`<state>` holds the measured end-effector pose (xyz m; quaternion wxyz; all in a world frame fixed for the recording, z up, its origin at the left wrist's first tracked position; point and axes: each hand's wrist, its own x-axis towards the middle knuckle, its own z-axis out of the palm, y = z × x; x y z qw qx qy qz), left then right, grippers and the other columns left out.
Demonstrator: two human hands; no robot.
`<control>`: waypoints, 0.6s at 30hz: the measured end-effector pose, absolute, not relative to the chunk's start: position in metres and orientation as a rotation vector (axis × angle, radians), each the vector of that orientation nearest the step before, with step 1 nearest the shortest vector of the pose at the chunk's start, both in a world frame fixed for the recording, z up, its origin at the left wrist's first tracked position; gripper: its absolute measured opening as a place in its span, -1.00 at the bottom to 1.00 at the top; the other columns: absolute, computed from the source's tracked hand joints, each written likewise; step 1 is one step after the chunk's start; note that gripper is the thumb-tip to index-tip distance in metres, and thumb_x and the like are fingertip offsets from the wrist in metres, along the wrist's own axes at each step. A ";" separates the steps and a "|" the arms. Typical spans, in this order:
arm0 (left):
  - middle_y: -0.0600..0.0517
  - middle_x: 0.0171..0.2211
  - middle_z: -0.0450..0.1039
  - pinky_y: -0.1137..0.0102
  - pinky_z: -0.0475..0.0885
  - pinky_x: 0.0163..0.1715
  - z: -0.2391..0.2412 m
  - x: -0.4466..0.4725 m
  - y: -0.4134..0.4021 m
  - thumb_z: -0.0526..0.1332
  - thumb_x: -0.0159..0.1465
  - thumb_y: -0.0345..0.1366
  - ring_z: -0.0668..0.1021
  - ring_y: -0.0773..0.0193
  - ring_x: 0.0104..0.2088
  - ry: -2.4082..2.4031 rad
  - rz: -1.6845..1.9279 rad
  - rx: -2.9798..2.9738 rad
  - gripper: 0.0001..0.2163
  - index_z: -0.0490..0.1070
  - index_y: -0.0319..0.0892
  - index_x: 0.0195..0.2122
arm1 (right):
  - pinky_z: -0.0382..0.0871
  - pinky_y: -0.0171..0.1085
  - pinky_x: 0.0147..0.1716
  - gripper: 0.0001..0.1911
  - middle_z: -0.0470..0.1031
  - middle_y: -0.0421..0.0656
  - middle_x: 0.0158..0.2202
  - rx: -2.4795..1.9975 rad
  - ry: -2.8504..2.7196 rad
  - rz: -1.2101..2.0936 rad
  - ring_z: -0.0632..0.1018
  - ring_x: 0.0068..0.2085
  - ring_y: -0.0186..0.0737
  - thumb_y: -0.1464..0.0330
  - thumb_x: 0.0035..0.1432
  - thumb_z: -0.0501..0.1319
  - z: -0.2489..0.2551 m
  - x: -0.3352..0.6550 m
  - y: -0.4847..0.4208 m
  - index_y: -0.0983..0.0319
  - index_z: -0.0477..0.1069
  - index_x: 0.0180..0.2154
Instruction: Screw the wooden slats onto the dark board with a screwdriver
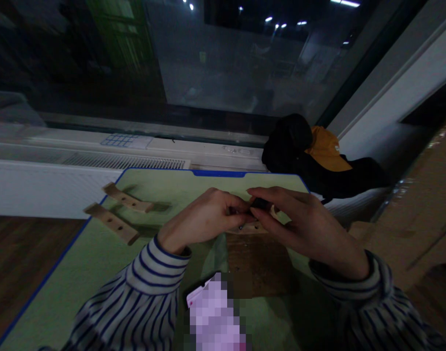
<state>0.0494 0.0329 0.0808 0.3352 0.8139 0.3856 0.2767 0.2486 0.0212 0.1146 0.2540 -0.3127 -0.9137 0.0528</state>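
Both hands meet above the middle of the table. My right hand point(306, 224) pinches a small dark piece point(261, 203) between thumb and fingers; its exact kind is too dim to tell. My left hand point(208, 214) is closed, thumb and fingers together at the near side of that piece, and what it grips is hidden. Just below the fingertips a light wooden piece with holes point(249, 227) shows in part, at the far edge of a brown wooden board point(262, 263). My hands cover the rest of the wooden piece.
Two curved wooden pieces with holes, one farther point(127, 199) and one nearer point(113, 224), lie on the green table point(164, 183) at left. A phone point(215, 312) lies in front. Behind stand a radiator point(127, 161), a window and a yellow cap point(328, 148); cardboard point(420, 219) is at right.
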 end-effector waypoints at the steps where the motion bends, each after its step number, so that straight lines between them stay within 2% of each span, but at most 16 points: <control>1: 0.09 -0.47 0.53 0.48 0.32 -0.45 0.081 0.049 0.033 0.17 0.22 -0.26 0.50 0.35 -0.46 0.999 0.724 2.125 -0.83 0.53 -0.19 -0.33 | 0.41 -0.36 -0.28 -0.66 0.49 -0.10 -0.16 -0.851 -2.485 0.139 0.52 -0.24 -0.32 0.38 0.19 0.14 0.115 0.249 0.021 0.30 0.27 0.02; 13: 0.09 -0.48 0.54 0.48 0.31 -0.45 0.083 0.051 0.032 0.19 0.19 -0.27 0.50 0.34 -0.47 1.015 0.742 2.077 -0.85 0.52 -0.20 -0.37 | 0.42 -0.37 -0.39 -0.70 0.51 -0.10 -0.20 -0.857 -2.474 0.097 0.54 -0.24 -0.29 0.33 0.21 0.14 0.114 0.248 0.023 0.28 0.29 -0.03; 18: 0.07 -0.45 0.55 0.47 0.33 -0.42 0.083 0.051 0.032 0.17 0.21 -0.27 0.52 0.33 -0.45 1.034 0.711 2.084 -0.83 0.53 -0.20 -0.34 | 0.43 -0.35 -0.37 -0.66 0.51 -0.08 -0.19 -0.843 -2.462 0.093 0.55 -0.26 -0.28 0.32 0.20 0.14 0.113 0.248 0.023 0.30 0.27 0.00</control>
